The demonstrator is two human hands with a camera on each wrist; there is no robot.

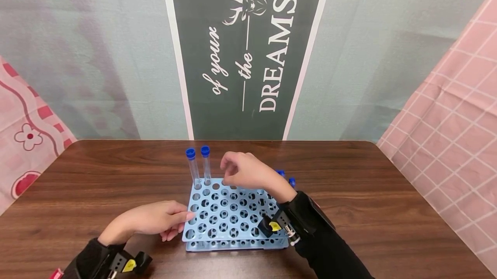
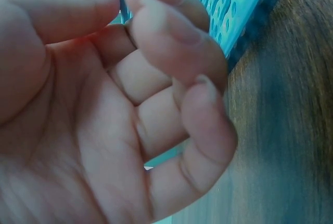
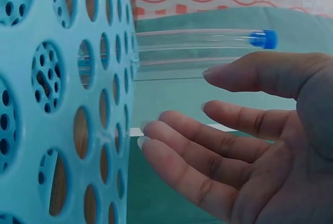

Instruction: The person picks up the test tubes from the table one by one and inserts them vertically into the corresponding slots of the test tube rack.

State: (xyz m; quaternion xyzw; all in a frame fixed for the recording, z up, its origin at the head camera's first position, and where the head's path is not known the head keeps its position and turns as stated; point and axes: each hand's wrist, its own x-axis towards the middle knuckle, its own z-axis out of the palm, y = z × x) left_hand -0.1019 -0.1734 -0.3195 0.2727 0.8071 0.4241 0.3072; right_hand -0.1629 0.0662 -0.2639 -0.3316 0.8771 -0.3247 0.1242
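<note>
A light blue test tube rack with rows of round holes stands on the table. My left hand pinches its left edge, thumb on top and the other fingers curled below. Two clear test tubes with blue caps stand in the rack's back left corner, one leaning slightly left. Just right of them, my right hand hovers over the back row. In the right wrist view, its thumb and fingers are apart with nothing between them, beside a capped tube.
Blue caps show at the rack's back right, partly hidden by my right wrist. The brown wooden table extends around the rack. A patterned cloth hangs behind it, with pink cloth at both sides.
</note>
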